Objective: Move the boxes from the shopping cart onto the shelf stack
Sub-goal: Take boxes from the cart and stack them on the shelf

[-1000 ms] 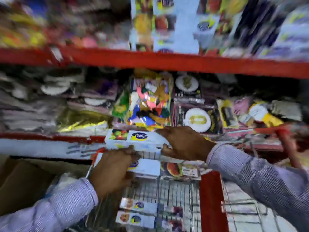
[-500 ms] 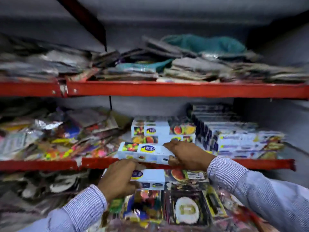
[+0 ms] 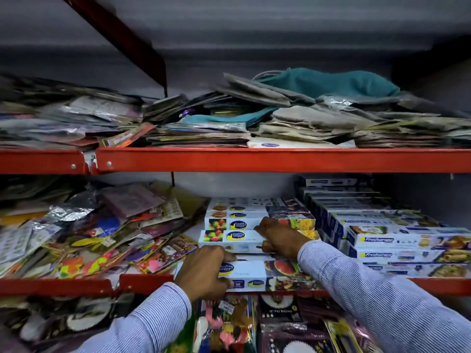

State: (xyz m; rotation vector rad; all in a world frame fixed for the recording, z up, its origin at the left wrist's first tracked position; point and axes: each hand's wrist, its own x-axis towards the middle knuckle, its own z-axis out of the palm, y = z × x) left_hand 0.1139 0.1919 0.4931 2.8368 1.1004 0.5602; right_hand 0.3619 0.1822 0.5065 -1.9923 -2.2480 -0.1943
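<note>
My left hand (image 3: 204, 271) grips the left end of a long white wrap box (image 3: 257, 275) with fruit pictures, lying at the front edge of the red middle shelf (image 3: 142, 280). My right hand (image 3: 279, 236) holds a second white wrap box (image 3: 229, 240) one level higher, pressed against the stack of like boxes (image 3: 254, 215) at the back of that shelf. The shopping cart is out of view.
A tall stack of blue-and-white foil boxes (image 3: 397, 240) fills the shelf right of my hands. Loose colourful packets (image 3: 96, 233) lie heaped to the left. The upper shelf (image 3: 254, 159) holds piles of flat bags. Packaged party goods (image 3: 254, 324) hang below.
Both hands lifted the two boxes from the cart up to the middle shelf. The upper box has moved back against the stack and the lower box now rests on the shelf's front edge.
</note>
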